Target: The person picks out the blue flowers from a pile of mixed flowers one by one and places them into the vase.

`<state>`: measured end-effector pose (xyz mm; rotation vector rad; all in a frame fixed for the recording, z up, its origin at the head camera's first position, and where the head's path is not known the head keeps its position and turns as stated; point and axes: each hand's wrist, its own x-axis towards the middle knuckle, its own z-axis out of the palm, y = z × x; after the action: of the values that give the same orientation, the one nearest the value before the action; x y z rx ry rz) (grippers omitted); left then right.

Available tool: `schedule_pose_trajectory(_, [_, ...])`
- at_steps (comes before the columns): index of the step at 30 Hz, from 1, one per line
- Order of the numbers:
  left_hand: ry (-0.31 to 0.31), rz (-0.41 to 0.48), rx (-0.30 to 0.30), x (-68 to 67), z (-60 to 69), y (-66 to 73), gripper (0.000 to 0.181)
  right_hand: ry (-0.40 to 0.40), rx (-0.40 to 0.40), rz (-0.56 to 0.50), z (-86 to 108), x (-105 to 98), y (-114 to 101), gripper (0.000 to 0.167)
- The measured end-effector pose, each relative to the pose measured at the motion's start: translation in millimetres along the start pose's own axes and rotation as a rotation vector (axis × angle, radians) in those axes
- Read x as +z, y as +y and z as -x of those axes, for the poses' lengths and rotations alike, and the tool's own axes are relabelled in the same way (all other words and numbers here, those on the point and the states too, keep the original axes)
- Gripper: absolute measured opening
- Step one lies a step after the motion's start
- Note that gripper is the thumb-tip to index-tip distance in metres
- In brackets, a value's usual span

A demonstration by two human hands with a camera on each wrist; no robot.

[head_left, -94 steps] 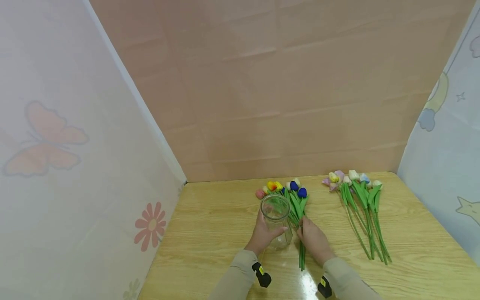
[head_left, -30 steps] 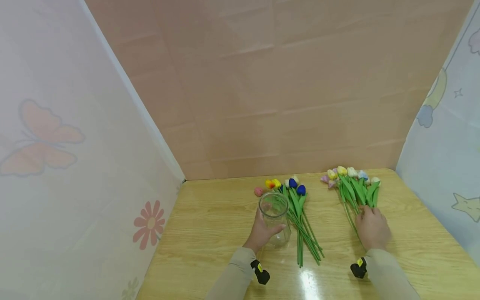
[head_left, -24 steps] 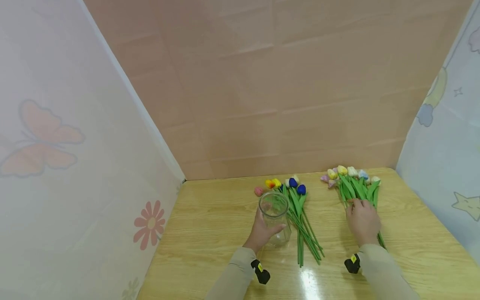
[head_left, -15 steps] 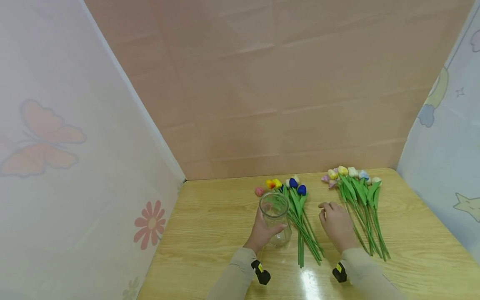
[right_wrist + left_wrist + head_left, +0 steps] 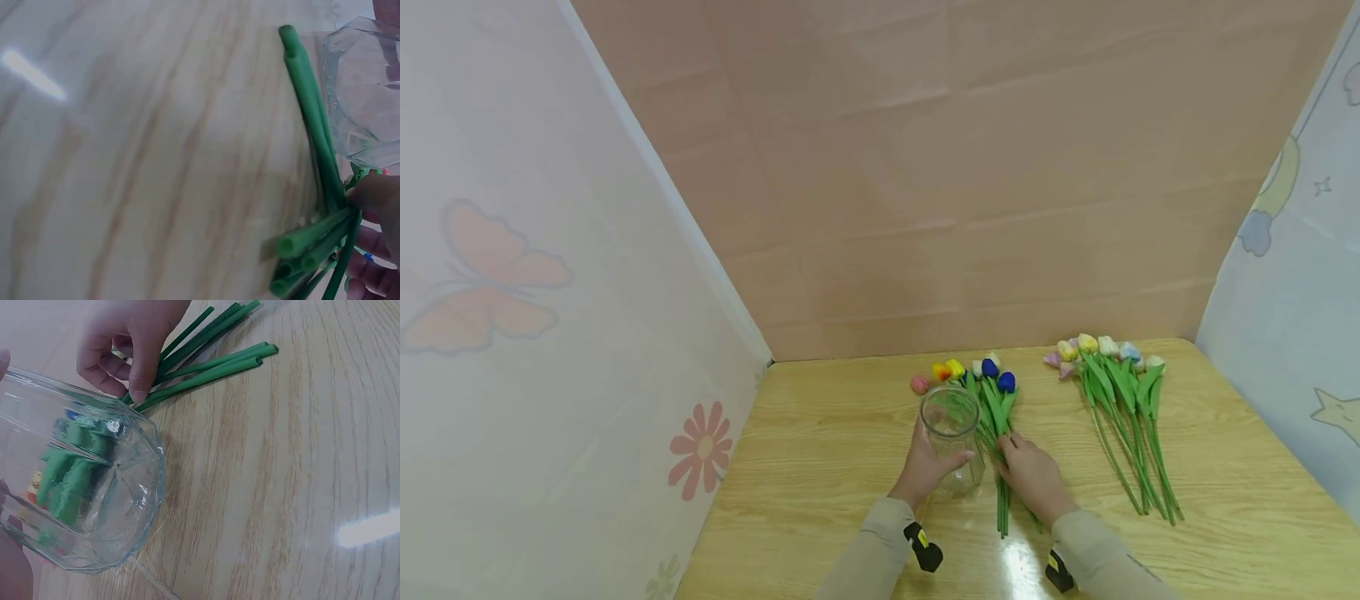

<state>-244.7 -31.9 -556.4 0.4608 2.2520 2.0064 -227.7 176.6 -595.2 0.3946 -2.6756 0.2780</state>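
Note:
My left hand holds a clear glass jar round its side on the table, thumb across the front. Just right of and behind the jar lies a bunch of tulips with blue, yellow, orange, white and pink heads. My right hand is at their stems, close beside the jar. In the left wrist view, its thumb and fingers pinch at the green stems next to the jar's base; in the right wrist view the thumb lies against the stems. How many stems it grips I cannot tell.
A second bunch of tulips, with yellow, white, pale blue and lilac heads, lies farther right, stems toward me. The wooden table ends at a tan backdrop, with patterned sheets on both sides.
My right hand was over the right bunch a second ago, then came left to the near bunch's stems. Compared with the oldest frame, the right bunch shows another yellow head. Left hand and jar stayed.

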Motion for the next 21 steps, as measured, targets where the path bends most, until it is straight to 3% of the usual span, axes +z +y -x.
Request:
schedule_pose_trajectory(12, [-0.003,-0.014,0.040,1.2,-3.6,-6.1,0.096,0.252,-0.094,-0.034,-4.5,0.4,3.0,0.027])
schedule_pose_trajectory(17, [0.001,-0.001,0.044,1.8,-4.5,-7.5,0.097,0.291,-0.089,-0.071,-10.1,-8.2,3.3,0.030])
schedule_pose_trajectory(21, [0.002,-0.008,0.042,2.0,-4.5,-8.6,0.098,0.281,-0.037,-0.104,-11.7,-17.6,5.0,0.034])
